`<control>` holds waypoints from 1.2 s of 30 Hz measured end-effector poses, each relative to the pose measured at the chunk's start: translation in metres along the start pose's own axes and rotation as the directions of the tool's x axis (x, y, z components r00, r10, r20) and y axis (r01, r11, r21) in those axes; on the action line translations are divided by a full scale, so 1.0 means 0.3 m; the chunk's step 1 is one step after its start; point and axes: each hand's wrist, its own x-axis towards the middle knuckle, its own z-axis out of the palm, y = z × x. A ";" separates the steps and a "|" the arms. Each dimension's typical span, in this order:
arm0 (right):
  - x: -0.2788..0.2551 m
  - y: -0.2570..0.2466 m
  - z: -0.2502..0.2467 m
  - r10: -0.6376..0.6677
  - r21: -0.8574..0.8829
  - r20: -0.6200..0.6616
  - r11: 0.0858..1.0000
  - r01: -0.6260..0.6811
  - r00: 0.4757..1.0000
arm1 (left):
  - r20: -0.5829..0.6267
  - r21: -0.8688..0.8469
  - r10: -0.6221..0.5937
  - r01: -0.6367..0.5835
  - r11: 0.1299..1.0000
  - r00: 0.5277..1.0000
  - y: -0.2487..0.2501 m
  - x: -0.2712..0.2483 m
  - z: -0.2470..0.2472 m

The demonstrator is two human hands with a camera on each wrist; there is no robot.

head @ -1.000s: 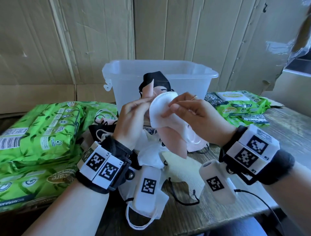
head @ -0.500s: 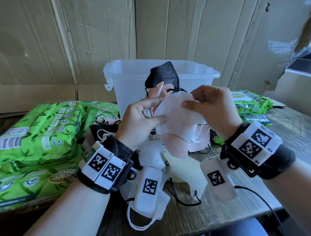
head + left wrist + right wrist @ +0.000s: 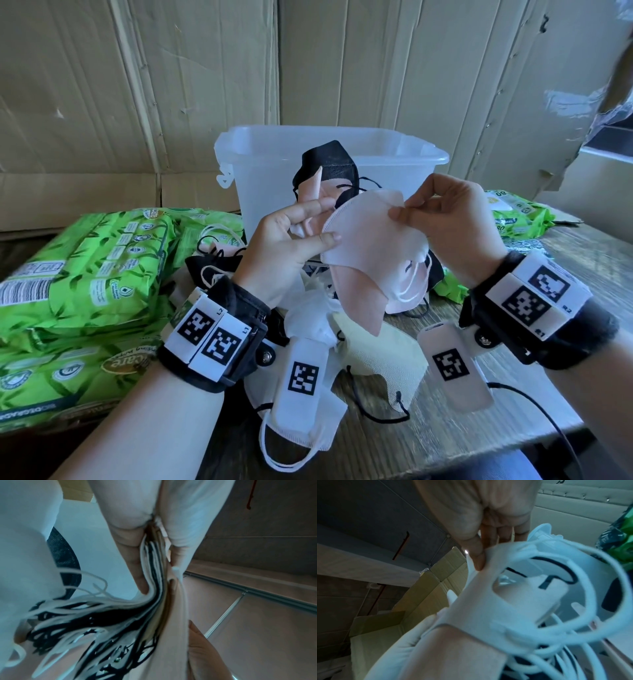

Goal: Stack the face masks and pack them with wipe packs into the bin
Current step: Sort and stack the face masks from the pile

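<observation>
My left hand (image 3: pixel 301 236) grips a fanned stack of face masks (image 3: pixel 154 574), pink, black and white, held up in front of the clear plastic bin (image 3: pixel 274 171). A white mask (image 3: pixel 370 233) lies on the front of that stack. My right hand (image 3: pixel 404 212) pinches this white mask's upper right corner between thumb and forefinger (image 3: pixel 477 559). A black mask (image 3: pixel 329 164) and a pink one (image 3: pixel 311 195) stick out above the stack. Ear loops (image 3: pixel 72 615) hang below it. More loose masks (image 3: pixel 308 322) lie on the table under my hands.
A pile of large green wipe packs (image 3: pixel 85 274) fills the table's left side. Smaller green wipe packs (image 3: pixel 513 216) lie right of the bin. Cardboard sheets (image 3: pixel 171 85) stand behind the wooden table (image 3: pixel 582 260). A white mask (image 3: pixel 298 442) hangs over the near edge.
The white mask has been unfolded from a curled shape and spread flat on the stack. My right hand has slid from its middle up to its upper right corner.
</observation>
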 end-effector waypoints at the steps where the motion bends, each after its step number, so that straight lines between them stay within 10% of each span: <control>1: 0.000 -0.001 0.003 0.013 0.010 -0.007 1.000 -0.013 1.000 | 0.005 0.011 -0.002 0.001 1.000 1.000 -0.003 -0.002 -0.001; 20: 0.044 -0.034 -0.010 -0.081 0.176 -0.197 0.977 0.116 0.977 | -0.055 0.124 0.015 -0.008 0.992 0.998 0.006 0.004 -0.009; 24: 0.024 -0.075 -0.045 -0.160 0.336 0.129 0.936 0.109 0.979 | -0.090 0.074 0.017 -0.010 0.997 0.996 0.008 0.004 -0.014; 28: -0.011 -0.068 -0.059 -0.080 0.262 0.632 0.958 -0.116 0.771 | -0.100 0.057 0.025 -0.019 0.998 0.995 0.011 0.001 -0.013; 31: -0.026 -0.067 -0.052 -0.026 0.222 0.751 0.951 -0.214 0.660 | -0.104 0.101 0.045 -0.034 0.994 0.994 0.009 0.002 -0.017; 36: -0.018 -0.055 0.002 0.014 -0.098 0.524 0.994 0.044 0.851 | -0.077 0.163 0.074 -0.061 0.985 0.994 0.007 -0.004 -0.015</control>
